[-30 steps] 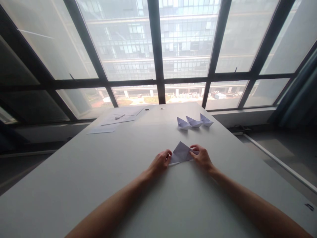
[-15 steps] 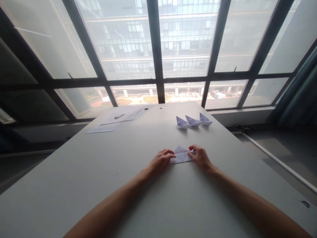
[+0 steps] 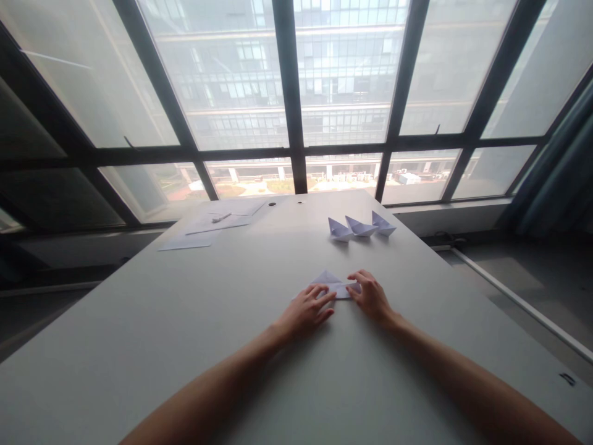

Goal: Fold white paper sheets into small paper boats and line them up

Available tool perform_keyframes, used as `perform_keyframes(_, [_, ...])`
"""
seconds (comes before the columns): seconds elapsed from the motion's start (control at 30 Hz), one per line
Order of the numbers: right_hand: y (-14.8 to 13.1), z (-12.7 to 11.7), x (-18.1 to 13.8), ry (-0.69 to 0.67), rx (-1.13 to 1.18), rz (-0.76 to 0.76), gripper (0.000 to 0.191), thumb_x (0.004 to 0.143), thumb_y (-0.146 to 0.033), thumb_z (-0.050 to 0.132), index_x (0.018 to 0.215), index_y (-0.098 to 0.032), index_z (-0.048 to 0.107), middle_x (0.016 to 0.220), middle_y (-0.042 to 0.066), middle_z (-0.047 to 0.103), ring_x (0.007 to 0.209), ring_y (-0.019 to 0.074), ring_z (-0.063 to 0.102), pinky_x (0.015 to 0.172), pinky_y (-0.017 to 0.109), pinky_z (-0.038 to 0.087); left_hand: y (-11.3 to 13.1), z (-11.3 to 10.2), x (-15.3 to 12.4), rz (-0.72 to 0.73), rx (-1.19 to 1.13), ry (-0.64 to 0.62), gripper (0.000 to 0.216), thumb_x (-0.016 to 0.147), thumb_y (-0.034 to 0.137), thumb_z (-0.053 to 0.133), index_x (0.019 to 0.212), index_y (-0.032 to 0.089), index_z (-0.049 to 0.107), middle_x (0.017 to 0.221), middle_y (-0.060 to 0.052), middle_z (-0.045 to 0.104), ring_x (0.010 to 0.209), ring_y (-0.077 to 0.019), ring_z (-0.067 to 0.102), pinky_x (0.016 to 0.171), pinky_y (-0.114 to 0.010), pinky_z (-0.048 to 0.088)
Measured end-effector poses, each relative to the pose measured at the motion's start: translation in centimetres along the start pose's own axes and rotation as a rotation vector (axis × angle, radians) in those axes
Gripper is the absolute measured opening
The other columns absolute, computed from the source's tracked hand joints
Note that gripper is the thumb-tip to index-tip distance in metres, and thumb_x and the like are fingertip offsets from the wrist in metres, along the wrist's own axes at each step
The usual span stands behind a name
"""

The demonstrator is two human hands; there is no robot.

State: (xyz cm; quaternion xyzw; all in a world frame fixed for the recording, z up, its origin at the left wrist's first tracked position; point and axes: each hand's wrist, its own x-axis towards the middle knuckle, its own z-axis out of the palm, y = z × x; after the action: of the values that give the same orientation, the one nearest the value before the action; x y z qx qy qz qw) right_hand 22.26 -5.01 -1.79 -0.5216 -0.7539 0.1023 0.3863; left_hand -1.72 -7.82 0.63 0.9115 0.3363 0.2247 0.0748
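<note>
A folded white sheet of paper [image 3: 343,292] lies on the white table in front of me, with a triangular peak pointing away at its left part. My left hand [image 3: 311,307] rests over its left side, fingers spread and lying on the paper, covering that end. At the right end, my right hand [image 3: 373,300] has thumb and fingers closed on the paper's edge. Beyond my hands stand three folded paper boats in a slanting row: the left boat [image 3: 340,233], the middle boat [image 3: 362,228] and the right boat [image 3: 383,225].
Flat white paper sheets [image 3: 188,241] lie at the far left of the table [image 3: 259,266], with a small white slim object [image 3: 221,218] on top. Two round holes sit near the far edge. Large windows rise behind. A dark mark [image 3: 567,379] is at the near right.
My left hand has moved right and nearer me, its fingers now spread flat over the paper. The paper's peak has shifted left and its near edge looks folded up. My right hand stays at the right end.
</note>
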Motion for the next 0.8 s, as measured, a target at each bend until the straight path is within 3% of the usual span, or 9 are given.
perform_keyframes(0.1, [0.9, 0.1, 0.3, 0.061, -0.033, 0.056, 0.015, 0.088, -0.024, 0.061, 0.1, -0.02, 0.069, 0.1, 0.009, 0.068, 0.094, 0.0249, 0.062, 0.085, 0.036, 0.048, -0.7, 0.3, -0.2, -0.051, 0.053, 0.021, 0.034, 0.098, 0.033, 0.055, 0.132, 0.028, 0.059, 0.132, -0.011, 0.057, 0.123, -0.0292, 0.051, 0.107, -0.047, 0.044])
perform_keyframes(0.23, [1.6, 0.1, 0.5, 0.036, -0.078, 0.119, 0.016, 0.091, -0.022, 0.055, 0.087, -0.019, 0.07, 0.091, 0.009, 0.069, 0.088, 0.0243, 0.061, 0.084, 0.036, 0.046, -1.3, 0.6, -0.3, -0.08, 0.082, 0.009, 0.031, 0.099, 0.032, 0.051, 0.129, 0.028, 0.06, 0.132, -0.01, 0.056, 0.122, -0.0286, 0.052, 0.108, -0.047, 0.043])
perform_keyframes(0.53, [1.0, -0.1, 0.5, -0.021, 0.033, 0.049, 0.005, 0.083, -0.019, 0.065, 0.08, -0.02, 0.069, 0.086, 0.005, 0.067, 0.088, 0.023, 0.06, 0.084, 0.034, 0.045, -1.0, 0.1, -0.1, -0.089, 0.061, 0.04, 0.026, 0.097, 0.028, 0.054, 0.12, 0.026, 0.064, 0.135, -0.009, 0.055, 0.13, -0.028, 0.047, 0.111, -0.046, 0.043])
perform_keyframes(0.63, [0.4, -0.4, 0.3, -0.039, 0.098, -0.054, 0.008, 0.083, -0.015, 0.064, 0.081, -0.021, 0.069, 0.089, 0.005, 0.067, 0.091, 0.0224, 0.061, 0.087, 0.035, 0.045, -0.5, -0.2, -0.1, -0.084, 0.08, -0.011, 0.023, 0.096, 0.026, 0.054, 0.117, 0.022, 0.063, 0.144, -0.01, 0.049, 0.141, -0.0323, 0.037, 0.116, -0.054, 0.035])
perform_keyframes(0.8, [-0.5, -0.3, -0.1, -0.086, 0.115, -0.202, 0.014, 0.083, -0.01, 0.064, 0.087, -0.022, 0.069, 0.092, 0.004, 0.07, 0.093, 0.0226, 0.062, 0.092, 0.038, 0.044, 0.4, -0.2, -0.2, -0.19, 0.09, -0.137, 0.033, 0.097, 0.03, 0.05, 0.13, 0.024, 0.052, 0.158, -0.01, 0.035, 0.147, -0.0428, 0.021, 0.108, -0.073, 0.03])
